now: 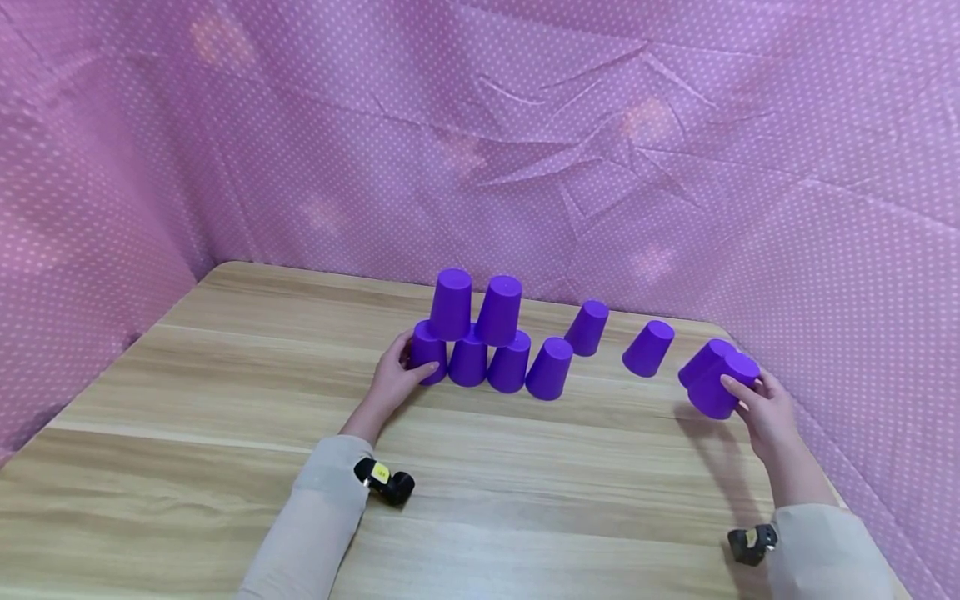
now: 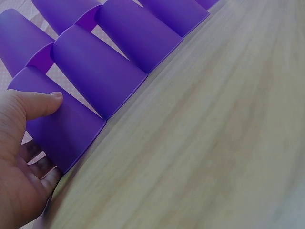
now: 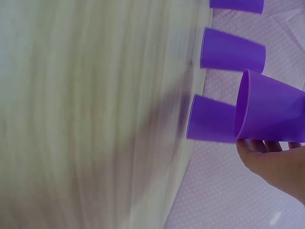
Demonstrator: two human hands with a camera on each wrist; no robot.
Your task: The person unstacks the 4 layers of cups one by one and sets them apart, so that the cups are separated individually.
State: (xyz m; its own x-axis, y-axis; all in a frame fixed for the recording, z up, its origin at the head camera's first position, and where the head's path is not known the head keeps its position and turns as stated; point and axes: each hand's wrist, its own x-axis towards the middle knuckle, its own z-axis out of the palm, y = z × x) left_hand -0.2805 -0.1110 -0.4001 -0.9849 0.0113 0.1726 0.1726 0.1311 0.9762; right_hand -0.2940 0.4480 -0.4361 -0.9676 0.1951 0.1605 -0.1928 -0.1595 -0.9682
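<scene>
Upside-down purple cups stand in a row, with two more cups resting across them: a left upper cup (image 1: 452,305) and a right upper cup (image 1: 499,312). My left hand (image 1: 394,377) grips the leftmost bottom cup (image 2: 64,121), thumb on its near side and fingers round its outer side. That cup stands on the table. At the far right my right hand (image 1: 768,414) holds another purple cup (image 3: 271,109), mouth down and raised above the table. This held cup partly covers a standing cup (image 3: 212,118) behind it.
Two other upside-down cups, a nearer-to-the-row cup (image 1: 587,327) and a middle cup (image 1: 648,348), stand apart between the row and my right hand. The wooden table (image 1: 525,492) ends at a pink dotted cloth (image 1: 480,125) behind and at both sides.
</scene>
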